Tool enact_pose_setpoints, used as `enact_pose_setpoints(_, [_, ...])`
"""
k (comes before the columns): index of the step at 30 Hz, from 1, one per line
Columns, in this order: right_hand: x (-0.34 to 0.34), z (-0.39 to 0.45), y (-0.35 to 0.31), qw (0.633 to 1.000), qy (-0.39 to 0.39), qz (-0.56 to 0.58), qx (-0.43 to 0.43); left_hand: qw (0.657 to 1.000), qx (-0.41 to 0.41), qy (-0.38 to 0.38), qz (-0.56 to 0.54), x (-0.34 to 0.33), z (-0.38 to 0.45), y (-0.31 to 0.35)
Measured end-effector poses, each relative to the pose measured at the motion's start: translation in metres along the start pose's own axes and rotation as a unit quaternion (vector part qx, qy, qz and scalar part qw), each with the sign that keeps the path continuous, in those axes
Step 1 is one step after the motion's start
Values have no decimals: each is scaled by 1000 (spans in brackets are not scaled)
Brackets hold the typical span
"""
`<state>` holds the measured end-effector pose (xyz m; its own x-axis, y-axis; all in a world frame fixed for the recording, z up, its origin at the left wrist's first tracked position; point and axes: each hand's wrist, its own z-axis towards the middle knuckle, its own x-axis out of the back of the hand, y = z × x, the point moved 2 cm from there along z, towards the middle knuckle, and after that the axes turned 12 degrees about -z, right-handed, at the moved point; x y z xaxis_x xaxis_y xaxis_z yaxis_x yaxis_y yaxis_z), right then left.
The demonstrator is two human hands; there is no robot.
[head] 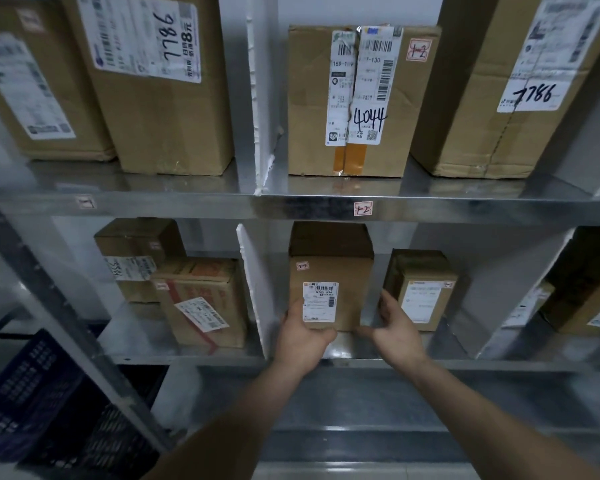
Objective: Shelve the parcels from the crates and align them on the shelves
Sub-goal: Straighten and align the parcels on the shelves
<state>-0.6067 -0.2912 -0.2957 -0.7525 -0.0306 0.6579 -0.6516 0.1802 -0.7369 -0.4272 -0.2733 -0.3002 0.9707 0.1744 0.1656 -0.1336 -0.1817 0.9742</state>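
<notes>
A tall brown parcel (pixel 331 268) with a white label stands upright on the lower metal shelf (pixel 347 351), just right of a white foam divider (pixel 253 289). My left hand (pixel 300 341) grips its lower left front corner. On the other side, my right hand (pixel 394 327) is at its lower right edge with fingers spread and relaxed, in the gap between this parcel and a smaller parcel (pixel 421 289). Whether the right fingers touch either box is unclear.
Two more boxes (pixel 201 299) stand left of the divider. The upper shelf (pixel 309 206) holds large cartons, one marked 4044 (pixel 357 98). A dark blue plastic crate (pixel 32 393) sits at lower left behind the rack's upright. Another foam divider (pixel 520 299) stands at the right.
</notes>
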Motion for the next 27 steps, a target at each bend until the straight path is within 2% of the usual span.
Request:
enact_pose_setpoints(7, [-9, -56, -11, 997, 45, -56, -29, 997, -2, -76, 24, 22, -30, -9])
enact_pose_setpoints(15, [-17, -120, -21, 993, 71, -96, -17, 993, -29, -118, 14, 44, -68, -18])
enact_pose_setpoints(22, [-8, -160, -21, 983, 66, -171, 12, 993, -64, -98, 29, 55, -100, -10])
enact_pose_setpoints(27, [2, -182, -14, 982, 57, -179, 28, 993, -75, -79, 51, 63, -129, -10])
